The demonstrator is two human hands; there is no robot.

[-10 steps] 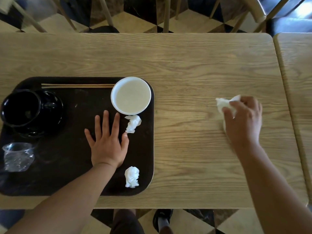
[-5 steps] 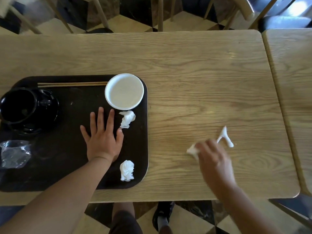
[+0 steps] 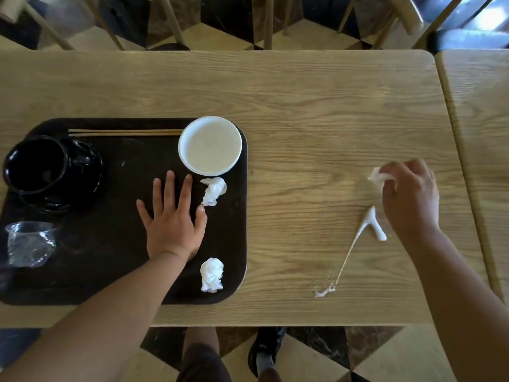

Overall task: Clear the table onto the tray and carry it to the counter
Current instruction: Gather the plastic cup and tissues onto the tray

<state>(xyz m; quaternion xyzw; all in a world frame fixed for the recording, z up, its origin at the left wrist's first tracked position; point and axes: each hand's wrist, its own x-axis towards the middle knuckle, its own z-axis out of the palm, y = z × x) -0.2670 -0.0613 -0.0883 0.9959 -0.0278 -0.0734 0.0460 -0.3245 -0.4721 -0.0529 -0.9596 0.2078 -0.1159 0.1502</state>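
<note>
A dark tray (image 3: 115, 274) lies on the left of the wooden table (image 3: 316, 106). On it are a white bowl (image 3: 210, 146), wooden chopsticks (image 3: 124, 132), a black cup on a saucer (image 3: 41, 166), a crumpled clear plastic cup (image 3: 29, 244) and two crumpled tissues (image 3: 214, 190) (image 3: 211, 274). My left hand (image 3: 172, 219) rests flat and open on the tray. My right hand (image 3: 410, 197) is shut on a white tissue (image 3: 378, 176) pressed to the table at the right. A white smear (image 3: 371, 223) with a thin trail lies just left of that hand.
A second table (image 3: 479, 133) abuts on the right. Chair legs (image 3: 170, 20) stand beyond the far edge, over a checkered floor. My legs and a shoe (image 3: 264, 351) show below the near edge.
My right hand wiped from the upper right toward the near edge, then back up to the right. A white smear with a thin trail now shows on the table. The left hand stayed put.
</note>
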